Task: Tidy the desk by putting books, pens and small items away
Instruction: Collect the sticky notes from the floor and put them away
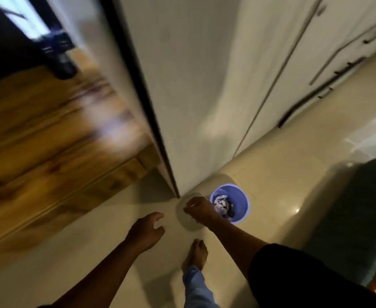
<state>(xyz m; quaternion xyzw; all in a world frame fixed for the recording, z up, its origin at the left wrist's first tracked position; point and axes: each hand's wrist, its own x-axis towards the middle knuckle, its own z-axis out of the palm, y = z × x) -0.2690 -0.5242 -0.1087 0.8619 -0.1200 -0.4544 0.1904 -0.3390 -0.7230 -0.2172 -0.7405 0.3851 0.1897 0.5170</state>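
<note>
**Hands over a purple bin on the tiled floor**

The view looks steeply down and is smeared by motion blur. Just right of the lower centre of the frame stands a round purple plastic waste bin [238, 196] on the glossy cream tiled floor [282, 174]. Crumpled white and dark scraps [223, 204] lie inside it; the blur hides what they are.

The right hand [199, 207] sits at the bin's left rim, fingers curled into a loose fist. A thin pale sliver shows at the knuckles, too small to identify, so whether the hand grips something cannot be told. Under the hand lies a round grey patch on the floor, either a shadow or a lid.

The left hand [147, 230] hangs lower and further left, over bare tile, fingers relaxed and slightly spread, holding nothing.

Below the hands, a bare foot [197, 254] stands on the tile, with a light blue trouser leg [195, 287] running to the bottom edge. A black sleeve [293, 274] fills the lower right.

A wooden desk surface [49, 134] with strong brown grain takes up the left of the frame; a dark blurred object [62, 56] rests at its upper left. A cream panel [182, 85] with a black edge rises through the centre, and cream cupboard doors with long dark handles [329, 81] occupy the upper right.
</note>
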